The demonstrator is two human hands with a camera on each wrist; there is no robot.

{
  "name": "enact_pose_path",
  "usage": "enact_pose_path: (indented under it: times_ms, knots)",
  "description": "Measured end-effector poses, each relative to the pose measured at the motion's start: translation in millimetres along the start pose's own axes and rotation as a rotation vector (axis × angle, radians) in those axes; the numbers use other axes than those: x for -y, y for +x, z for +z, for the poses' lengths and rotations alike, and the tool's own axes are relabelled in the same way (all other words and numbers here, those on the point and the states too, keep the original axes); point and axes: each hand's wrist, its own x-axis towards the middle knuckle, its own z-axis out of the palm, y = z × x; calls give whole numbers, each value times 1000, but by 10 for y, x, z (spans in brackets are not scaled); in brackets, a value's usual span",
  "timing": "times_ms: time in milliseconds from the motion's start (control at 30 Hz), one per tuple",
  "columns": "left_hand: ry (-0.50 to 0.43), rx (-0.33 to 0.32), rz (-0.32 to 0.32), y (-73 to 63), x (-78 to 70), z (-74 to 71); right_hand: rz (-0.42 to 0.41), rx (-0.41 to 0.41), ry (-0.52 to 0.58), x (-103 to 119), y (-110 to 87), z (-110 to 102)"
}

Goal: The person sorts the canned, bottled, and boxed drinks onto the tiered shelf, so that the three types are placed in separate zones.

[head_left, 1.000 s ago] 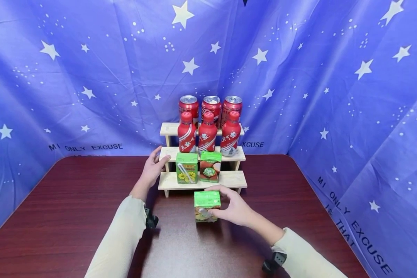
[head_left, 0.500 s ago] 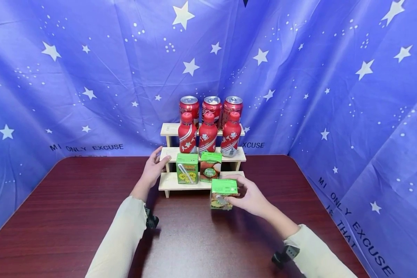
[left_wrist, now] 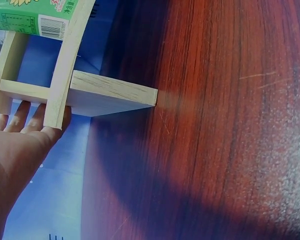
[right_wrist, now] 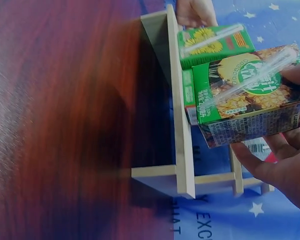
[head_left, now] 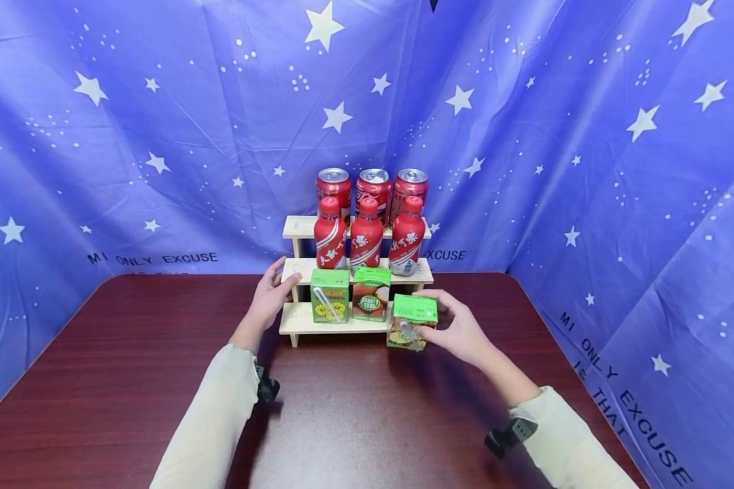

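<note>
My right hand (head_left: 459, 333) pinches a green pineapple juice box (right_wrist: 252, 90) between thumb and fingers. The box is in front of the right end of the lowest tier of a wooden step shelf (head_left: 324, 329); in the right wrist view it partly covers the boxes behind. Two more juice boxes stand upright on that tier: one with yellow flowers and a straw (head_left: 329, 297), and a brown-and-green one (head_left: 371, 294) beside it. At the shelf's left side, my left hand (head_left: 270, 299) grips the end of the middle tier, as the left wrist view (left_wrist: 20, 150) also shows.
Three red bottles (head_left: 366, 234) stand on the middle tier and three red cans (head_left: 373, 193) on the top one. A dark red wooden table (head_left: 159, 380) carries the shelf. Blue star-patterned cloth (head_left: 220, 136) hangs behind and at the sides.
My right hand has carried the pineapple juice box rightward and away from me, from before the shelf's middle to its right end. My left hand stays on the shelf.
</note>
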Motion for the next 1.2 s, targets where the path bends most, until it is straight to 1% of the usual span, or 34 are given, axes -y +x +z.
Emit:
enact_pose_path:
  times_ms: [100,167,333,400,567,800,1000,1200]
  knots:
    - [-1,4,5,7,6,2,-14,-21,-4,-8,30,-55]
    - [-2,5,6,24,15,-2,-23,-34,-10,60,44,-82]
    - [3,-7,20,150,147,-38,-8,-71,-42,36,104,-157]
    - [11,-12,29,190,198,-50,11,-85,-46,-55,138,-185]
    - [25,-21,39,201,212,-56,53,-103,-48,-120,200,-205]
    - [32,-21,33,181,211,-58,111,-120,-33,-251,261,-198]
    - [53,-20,32,166,203,-52,155,-116,-46,-310,307,-177]
    - [25,-21,15,175,200,-55,179,-94,-6,-327,382,-179]
